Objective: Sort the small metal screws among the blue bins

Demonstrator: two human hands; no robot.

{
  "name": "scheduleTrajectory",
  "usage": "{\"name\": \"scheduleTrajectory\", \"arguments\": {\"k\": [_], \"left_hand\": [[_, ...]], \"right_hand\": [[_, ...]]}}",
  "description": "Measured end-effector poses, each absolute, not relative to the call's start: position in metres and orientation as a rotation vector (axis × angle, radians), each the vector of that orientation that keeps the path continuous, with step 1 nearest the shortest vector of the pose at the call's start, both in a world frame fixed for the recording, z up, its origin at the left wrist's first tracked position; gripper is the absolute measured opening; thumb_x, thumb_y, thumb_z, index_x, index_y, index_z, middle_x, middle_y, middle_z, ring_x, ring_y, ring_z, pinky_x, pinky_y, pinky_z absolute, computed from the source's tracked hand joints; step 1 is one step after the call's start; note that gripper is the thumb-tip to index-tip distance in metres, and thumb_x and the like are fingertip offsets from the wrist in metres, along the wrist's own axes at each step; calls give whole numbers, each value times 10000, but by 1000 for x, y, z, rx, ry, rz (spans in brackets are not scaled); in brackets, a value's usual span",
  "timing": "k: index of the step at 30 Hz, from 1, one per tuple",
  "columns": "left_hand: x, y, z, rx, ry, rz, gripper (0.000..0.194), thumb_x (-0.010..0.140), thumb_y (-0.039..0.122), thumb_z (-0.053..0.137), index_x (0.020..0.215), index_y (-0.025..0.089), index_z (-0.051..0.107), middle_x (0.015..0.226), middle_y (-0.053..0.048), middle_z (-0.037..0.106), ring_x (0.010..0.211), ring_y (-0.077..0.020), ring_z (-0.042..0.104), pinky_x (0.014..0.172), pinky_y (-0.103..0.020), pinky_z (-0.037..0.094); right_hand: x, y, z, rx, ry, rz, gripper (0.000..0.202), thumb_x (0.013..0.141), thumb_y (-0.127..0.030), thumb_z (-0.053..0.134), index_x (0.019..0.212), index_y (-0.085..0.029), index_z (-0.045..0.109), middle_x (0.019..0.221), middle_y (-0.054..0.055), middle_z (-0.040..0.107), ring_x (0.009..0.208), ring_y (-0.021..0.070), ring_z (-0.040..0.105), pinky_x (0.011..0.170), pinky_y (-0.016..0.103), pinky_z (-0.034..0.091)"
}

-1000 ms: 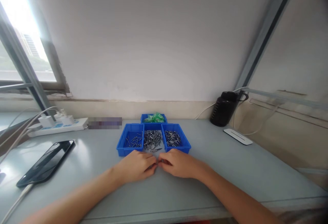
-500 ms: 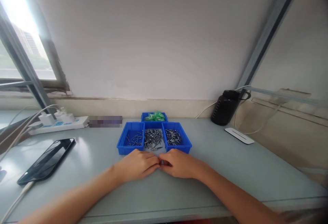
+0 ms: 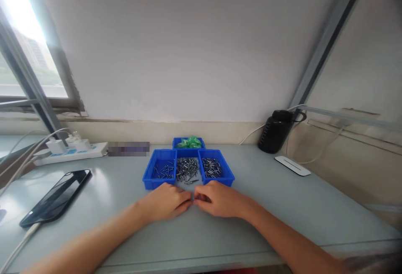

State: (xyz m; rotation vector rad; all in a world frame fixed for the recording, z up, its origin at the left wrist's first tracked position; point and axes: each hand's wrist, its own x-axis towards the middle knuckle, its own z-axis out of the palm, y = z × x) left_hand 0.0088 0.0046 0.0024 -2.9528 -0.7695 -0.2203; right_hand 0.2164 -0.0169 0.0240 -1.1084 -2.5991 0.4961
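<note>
My left hand (image 3: 171,201) and my right hand (image 3: 213,198) meet fingertip to fingertip just in front of the blue bins. Both are closed in a pinch; whatever small thing is between the fingers is too hidden to name. Beyond my left hand, the left blue bin (image 3: 148,172) holds some thin metal pins. A pile of small metal pins (image 3: 187,168) lies on the table between the bins, with one longer piece (image 3: 191,181) at its near edge. The right blue bin (image 3: 228,174), behind my right hand, contains many metal pins. Green plastic (image 3: 191,142) fills the rear blue bin (image 3: 185,153).
On the left lie a phone (image 3: 58,196) with a cable and a white power strip (image 3: 75,153) with plugs. A black bottle (image 3: 274,134) and a flat white device (image 3: 292,165) are at the right. The wall (image 3: 176,65) rises behind the table.
My left fingertips have drawn slightly left, and a narrow gap shows between the upper fingers of my two hands. The bins and pins look the same.
</note>
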Motion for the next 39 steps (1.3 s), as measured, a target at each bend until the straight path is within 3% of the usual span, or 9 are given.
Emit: {"name": "scheduleTrajectory", "arguments": {"k": [7,19,29,34,39], "left_hand": [[11,5,4,-3017,-854,-422,186,895,258,388,849,179,551,765,-5,590,677,-125,568,600,-221,391],[13,6,3,-3174,-860,-632,175,899,241,406,957,192,564,851,-16,563,738,-115,555,675,-224,429],[13,4,6,-3060,-843,-459,180,922,249,352,933,186,519,797,-2,578,696,-123,564,619,-226,414],[11,6,5,-2973,-781,-428,244,935,283,315,921,176,535,807,-18,577,711,-126,571,634,-226,427],[11,5,6,-2939,-798,-345,235,912,297,362,824,176,543,735,-10,591,655,-129,580,587,-223,408]], "right_hand": [[218,-14,22,-1100,-2589,477,154,855,-274,452,791,-186,561,606,-25,541,573,101,482,526,198,288],[216,-10,15,-1084,-2639,427,290,905,-323,383,813,-157,603,668,21,609,595,120,537,538,211,325],[220,-9,16,-1096,-2604,436,253,867,-387,448,812,-187,592,687,6,620,641,131,550,554,215,327],[220,-10,16,-1072,-2641,365,300,919,-320,338,781,-180,565,670,6,593,616,120,525,565,218,324],[221,-11,15,-1113,-2636,331,269,912,-293,349,801,-186,569,692,9,590,652,130,527,593,223,337]]}}
